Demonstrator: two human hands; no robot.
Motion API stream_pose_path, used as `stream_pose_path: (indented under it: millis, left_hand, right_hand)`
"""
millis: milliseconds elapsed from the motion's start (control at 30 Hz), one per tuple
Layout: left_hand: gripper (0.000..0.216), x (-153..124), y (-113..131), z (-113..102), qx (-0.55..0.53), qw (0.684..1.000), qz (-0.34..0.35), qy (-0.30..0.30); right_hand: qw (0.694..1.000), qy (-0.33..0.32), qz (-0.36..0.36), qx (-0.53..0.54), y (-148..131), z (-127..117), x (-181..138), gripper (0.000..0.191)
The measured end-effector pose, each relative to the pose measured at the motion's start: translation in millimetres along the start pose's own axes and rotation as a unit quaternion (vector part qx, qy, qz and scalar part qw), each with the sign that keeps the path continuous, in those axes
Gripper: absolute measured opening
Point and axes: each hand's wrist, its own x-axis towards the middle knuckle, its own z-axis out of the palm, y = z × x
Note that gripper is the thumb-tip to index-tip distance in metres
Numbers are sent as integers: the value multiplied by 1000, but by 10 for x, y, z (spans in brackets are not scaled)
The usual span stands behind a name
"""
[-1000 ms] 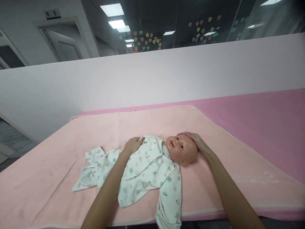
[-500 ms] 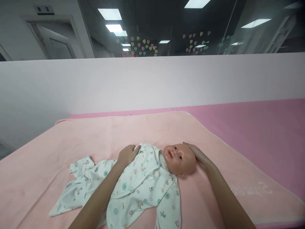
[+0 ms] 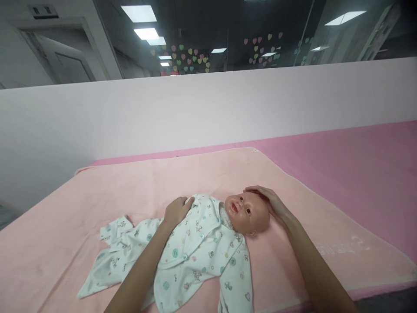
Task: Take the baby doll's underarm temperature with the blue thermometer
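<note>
A baby doll (image 3: 247,213) lies on its back on a peach blanket (image 3: 163,178), head to the right and face up. It wears a white printed baby outfit (image 3: 202,243) with teal buttons and long sleeves; one leg piece spreads out flat at the left. My left hand (image 3: 177,211) is wrapped over the doll's far side at the waist, thumb on the cloth, with some fingertips hidden. Along the top of the doll's head lies my right hand (image 3: 269,200), its fingers stretched out and touching the scalp.
Under the blanket is a pink mat (image 3: 352,169), visible at the right and along the back. A low white wall (image 3: 195,113) stands behind it. Above that is dark glass with heart stickers (image 3: 192,58), and a door (image 3: 68,63) shows at upper left.
The view has tilted and shifted slightly. My right hand has slid up and over the far side of the doll's head, its fingers more extended. My left hand keeps its place on the waist.
</note>
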Motion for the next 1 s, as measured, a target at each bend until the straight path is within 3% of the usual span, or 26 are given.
stream_pose_path:
  millis: [133, 533, 833, 1000]
  left_hand:
    - [56, 10, -13, -9, -13, 1000, -5, -5]
    - [55, -3, -16, -1, -28, 999, -21, 6]
    - [57, -5, -25, 17, -17, 1000, -11, 5]
    - [58, -37, 1, -9, -5, 1000, -5, 5]
  right_hand:
    - [999, -27, -18, -42, 0, 80, 0, 37]
    - [999, -31, -8, 10, 54, 100, 7, 35]
    - [997, 46, -29, 54, 53, 14, 23, 40]
    - [999, 4, -31, 32, 0, 32, -25, 37]
